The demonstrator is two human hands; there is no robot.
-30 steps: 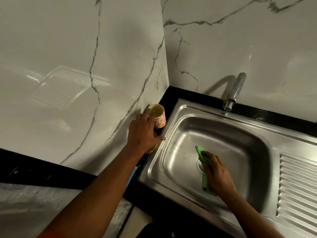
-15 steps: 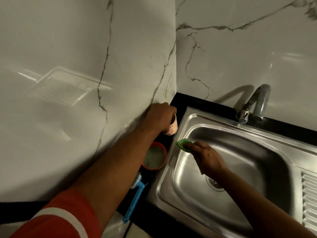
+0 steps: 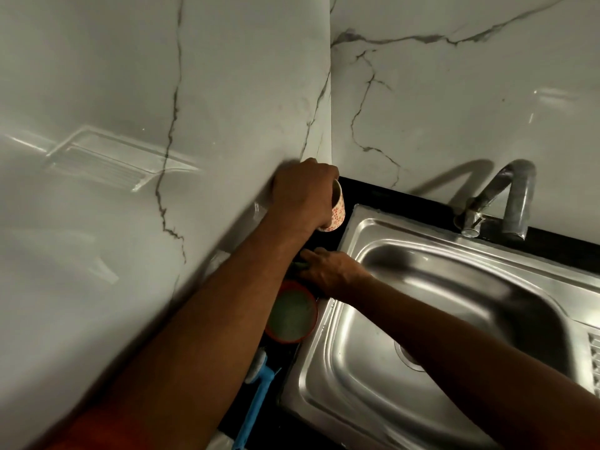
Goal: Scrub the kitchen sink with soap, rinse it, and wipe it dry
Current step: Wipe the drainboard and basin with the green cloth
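Observation:
The stainless steel sink (image 3: 367, 378) fills the lower right, its drain (image 3: 409, 358) partly behind my right forearm. My left hand (image 3: 302, 194) grips a small paper cup (image 3: 337, 209) with a red pattern, lifted and tilted in the corner by the wall. My right hand (image 3: 328, 271) lies on the black counter strip left of the sink rim and holds a green scrub pad (image 3: 297, 265), of which only a dark sliver shows under the fingers. A red tub of pale soap (image 3: 292, 315) sits just below that hand.
A metal tap (image 3: 500, 203) stands at the back over the basin. A blue-handled brush (image 3: 256, 404) lies on the black counter (image 3: 389, 193) left of the sink. Marble walls close in behind and on the left. The ribbed drainboard (image 3: 594, 358) shows at the right edge.
My right hand has carried the green pad out of the basin, over the left rim and onto the counter above the soap tub. My left hand has lifted and tilted the cup.

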